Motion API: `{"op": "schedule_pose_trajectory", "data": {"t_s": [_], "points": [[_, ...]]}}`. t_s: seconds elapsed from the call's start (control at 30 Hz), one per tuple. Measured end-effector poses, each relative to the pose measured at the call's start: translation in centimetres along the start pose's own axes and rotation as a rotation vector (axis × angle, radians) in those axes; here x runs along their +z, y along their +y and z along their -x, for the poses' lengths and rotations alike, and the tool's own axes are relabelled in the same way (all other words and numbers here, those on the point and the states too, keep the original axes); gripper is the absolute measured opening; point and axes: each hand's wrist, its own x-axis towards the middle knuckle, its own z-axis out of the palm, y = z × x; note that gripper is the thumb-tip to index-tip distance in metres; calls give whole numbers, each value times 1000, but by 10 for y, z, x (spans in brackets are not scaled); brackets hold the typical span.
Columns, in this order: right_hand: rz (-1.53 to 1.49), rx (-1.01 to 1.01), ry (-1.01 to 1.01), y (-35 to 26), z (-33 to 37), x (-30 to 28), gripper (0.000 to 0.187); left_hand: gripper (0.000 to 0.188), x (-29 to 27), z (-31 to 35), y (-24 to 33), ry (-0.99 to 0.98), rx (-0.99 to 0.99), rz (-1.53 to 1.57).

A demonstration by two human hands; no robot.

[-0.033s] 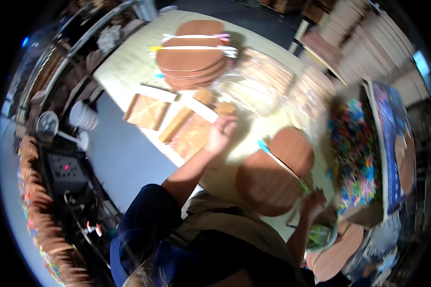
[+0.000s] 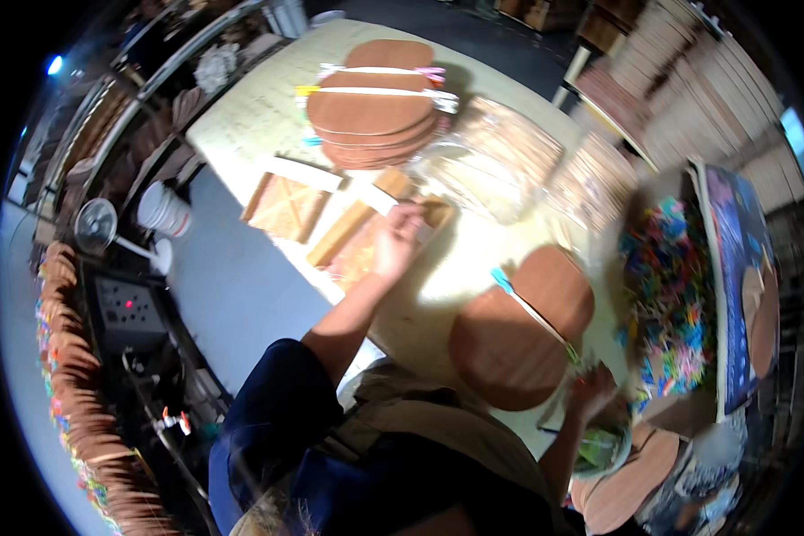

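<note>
The work surface is a pale table [image 2: 259,103], lit brightly and running from the upper left to the centre right of the frame. A brown figure-eight panel [image 2: 500,348] lies flat on it, right of centre. A pale strip [image 2: 538,315] crosses the panel diagonally, teal at its upper end and green at its lower end.

The right hand [image 2: 591,391] is beside the strip's green end; motion blur prevents telling whether its fingers are clamped. The left hand [image 2: 398,234] is over the right part of a wooden tray [image 2: 335,237], fingers curled; whether they grip anything cannot be told.

Upper centre: a stack of brown panels [image 2: 372,112] with white strips across the top. To its right: pale bundles [image 2: 509,143], partly in clear plastic. Right: a carton [image 2: 732,286] containing multicoloured strips [image 2: 670,313]. Lower right: a bowl [image 2: 623,460] with green contents.

Left: grey floor [image 2: 232,286], a white bucket [image 2: 163,212] and a control box [image 2: 129,304] with a red light. Lower left edge: a curved row of panels [image 2: 76,384]. Upper right: tall stacks of boards [image 2: 706,98].
</note>
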Motion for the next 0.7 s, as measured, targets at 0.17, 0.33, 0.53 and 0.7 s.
{"op": "schedule_pose_trajectory", "data": {"t_s": [0.17,0.33,0.53,0.7], "points": [[-53,335,-743,-6,8,-9,17,11,-170,-92,-79,848,-311,28],[18,87,-502,-16,36,9,15,20,-232,-139,-116,852,-635,-58],[-145,378,-444,-32,49,9,18,17,-246,-159,-136,908,-739,386],[-219,396,-526,-48,41,-4,19,13,-240,-143,-111,931,-441,451]]}}
